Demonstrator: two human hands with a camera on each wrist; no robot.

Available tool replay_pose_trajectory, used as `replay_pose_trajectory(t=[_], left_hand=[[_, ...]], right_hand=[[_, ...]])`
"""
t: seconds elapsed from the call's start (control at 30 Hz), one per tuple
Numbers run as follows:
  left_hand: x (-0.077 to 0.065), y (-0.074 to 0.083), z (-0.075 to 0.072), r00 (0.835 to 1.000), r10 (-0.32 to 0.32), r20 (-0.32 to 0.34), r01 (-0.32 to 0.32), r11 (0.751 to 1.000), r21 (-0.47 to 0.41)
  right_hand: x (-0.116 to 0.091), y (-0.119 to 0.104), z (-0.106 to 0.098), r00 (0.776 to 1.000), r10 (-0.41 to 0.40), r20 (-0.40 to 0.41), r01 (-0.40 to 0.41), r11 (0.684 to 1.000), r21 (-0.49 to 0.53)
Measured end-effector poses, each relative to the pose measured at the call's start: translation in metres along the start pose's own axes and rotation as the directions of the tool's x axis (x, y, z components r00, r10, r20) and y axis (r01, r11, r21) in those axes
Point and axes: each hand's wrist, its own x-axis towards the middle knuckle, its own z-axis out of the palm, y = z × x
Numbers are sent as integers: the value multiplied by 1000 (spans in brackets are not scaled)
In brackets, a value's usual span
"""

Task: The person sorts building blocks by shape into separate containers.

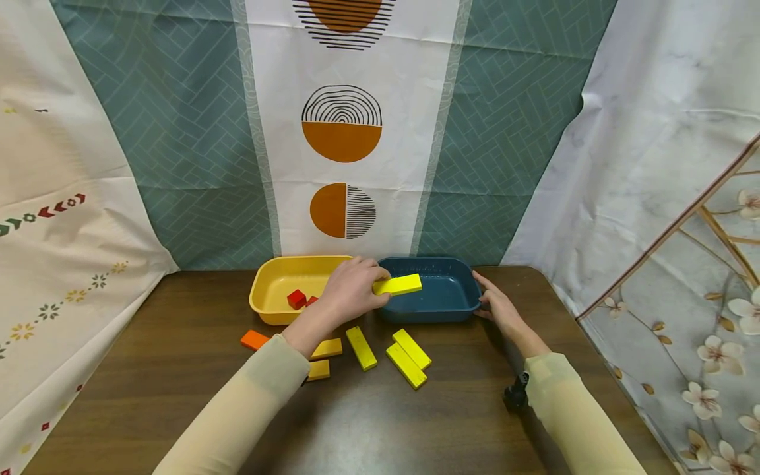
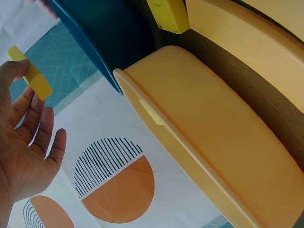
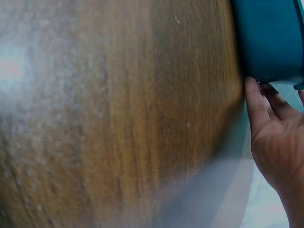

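A bright yellow rectangular block (image 1: 399, 285) is pinched between the thumb and fingers of my left hand (image 1: 358, 285), above the gap between the two bins. In the left wrist view the same block (image 2: 37, 80) shows with the other fingers spread loosely below it. My right hand (image 1: 501, 309) rests its extended fingertips against the right end of the dark blue bin (image 1: 429, 315). From the right wrist, the fingers (image 3: 257, 102) touch the bin's outer wall low down, near the tabletop. Beside it on the left stands a yellow bin (image 1: 261, 315) with red cubes (image 1: 297, 299) inside, partly covered by my left arm.
In front of the bins lie a yellow block (image 1: 361, 348), two more yellow blocks side by side (image 1: 406, 365), light orange blocks (image 1: 327, 348) and a bright orange block (image 1: 254, 340). A small black object (image 1: 516, 392) sits by my right wrist. Patterned curtains (image 1: 202, 132) enclose the table.
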Motion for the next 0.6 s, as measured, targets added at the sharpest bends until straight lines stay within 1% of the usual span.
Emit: replay_pose_trajectory(t=[0.23,0.3,0.47,0.53,0.6], left_hand=[[9,2,3,1000,1,15,-1,1000,16],[12,2,4,1000,-8,26,8,1000,22],[19,3,9,997,-35,65,32,998,49],[21,5,10,996,-37,78,32,998,61],[24,6,13,996,-37,85,30,997,77]], right_hand=[[0,1,-1,1000,-7,-3,7,1000,-14],[-3,-4,0,1000,-2,1,2,1000,5],[-2,-1,0,1000,-3,4,3,1000,0],[1,4,-2,1000,-8,0,8,1000,-16],[1,5,-2,1000,-6,-3,6,1000,-16]])
